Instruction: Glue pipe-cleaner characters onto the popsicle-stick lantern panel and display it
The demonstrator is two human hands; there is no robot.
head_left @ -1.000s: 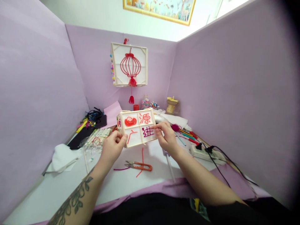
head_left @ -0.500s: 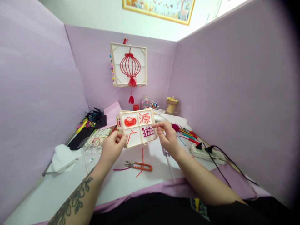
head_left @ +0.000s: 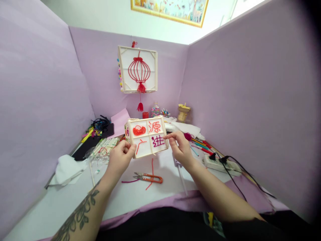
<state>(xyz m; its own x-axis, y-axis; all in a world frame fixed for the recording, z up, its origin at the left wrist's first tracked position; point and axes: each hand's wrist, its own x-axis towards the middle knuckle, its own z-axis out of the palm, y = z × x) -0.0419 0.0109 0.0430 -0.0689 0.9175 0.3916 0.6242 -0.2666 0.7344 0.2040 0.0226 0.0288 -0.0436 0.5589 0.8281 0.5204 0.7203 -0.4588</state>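
So my spot is boxed in by smooth lilac panels (head_left: pixel 250 83), with a plain white tabletop (head_left: pixel 120 201) in front of me and, from the head cam, a square wooden-framed white lantern box (head_left: pixel 139 70) hanging at the back with a red yarn lantern on its face. The thing I'm on is a smaller box of pale wooden strips and white panels (head_left: pixel 150 136), held up over the table, slightly tilted. Its front has four windows: red-orange yarn shape (head_left: pixel 139 130) top left, red-orange yarn character (head_left: pixel 154 127) top right, a few red-orange yarn strokes (head_left: pixel 140 144) bottom left, purple yarn character (head_left: pixel 158 141) bottom right. My left hand (head_left: pixel 122 154) is gripping the lower left corner, thumb in front. My right hand (head_left: pixel 181 148) is half curled, index finger out at the right edge by the purple character; can't tell if it's touching or pinching anything. Below lie orange-handled metal snips (head_left: pixel 152 178) across a thin red yarn length (head_left: pixel 152 165), with a thin purple yarn length (head_left: pixel 129 181) by the blades.
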